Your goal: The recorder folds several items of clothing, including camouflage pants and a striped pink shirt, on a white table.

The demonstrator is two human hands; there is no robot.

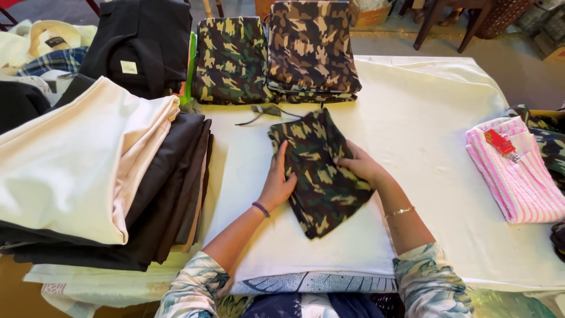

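A folded green camouflage cloth (318, 176) lies on a table covered with white cloth (412, 118), its long side running diagonally. My left hand (278, 184) rests flat on the cloth's left edge, fingers pointing up along it. My right hand (360, 165) presses on its right side, fingers spread over the fabric. A drawstring (259, 112) trails from the cloth's far end. Neither hand grips anything.
Two stacks of folded camouflage garments (232, 59) (312, 50) sit at the table's far edge. A tall pile of cream and black fabric (100, 171) fills the left. A pink striped folded cloth with a red tag (518, 171) lies at the right.
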